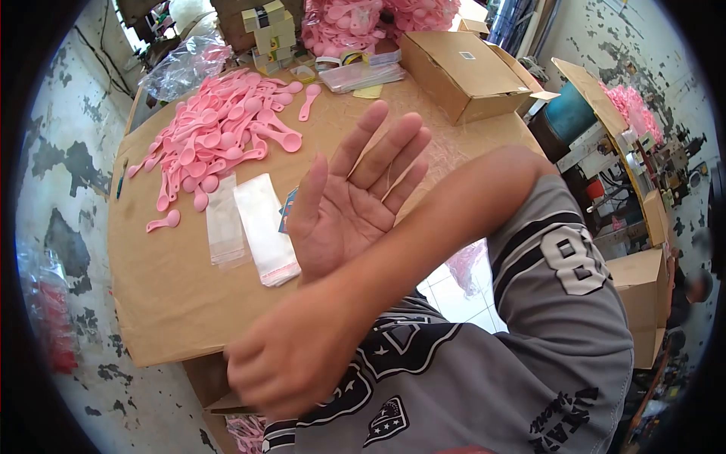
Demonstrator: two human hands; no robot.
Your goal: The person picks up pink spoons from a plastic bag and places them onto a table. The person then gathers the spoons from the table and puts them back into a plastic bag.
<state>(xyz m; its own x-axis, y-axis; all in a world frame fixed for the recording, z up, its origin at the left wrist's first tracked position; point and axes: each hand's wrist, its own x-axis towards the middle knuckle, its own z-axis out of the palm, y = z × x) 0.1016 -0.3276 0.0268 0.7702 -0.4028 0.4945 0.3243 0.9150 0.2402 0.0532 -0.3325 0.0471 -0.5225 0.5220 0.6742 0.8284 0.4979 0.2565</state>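
Note:
My left hand [355, 189] is raised over the table, palm toward me, fingers spread, with nothing in it. My right forearm crosses in front of its wrist. Closer to me, my right hand [291, 356] is slightly blurred near the table's front edge, its back to the camera. Its fingers look curled in, and whatever they may hold is hidden. Left of the raised palm lie a stack of clear plastic sleeves [265, 227] and another clear sleeve [224, 227]. A small blue printed card [285, 210] shows partly behind the palm. Pink measuring spoons [219, 129] are heaped beyond.
The brown-covered table [174, 303] holds a cardboard box [461, 72] at the back right. Bags of pink spoons [344, 26], stacked small boxes [271, 34] and plastic packs [363, 76] stand at the back. A pen [122, 179] lies near the left edge.

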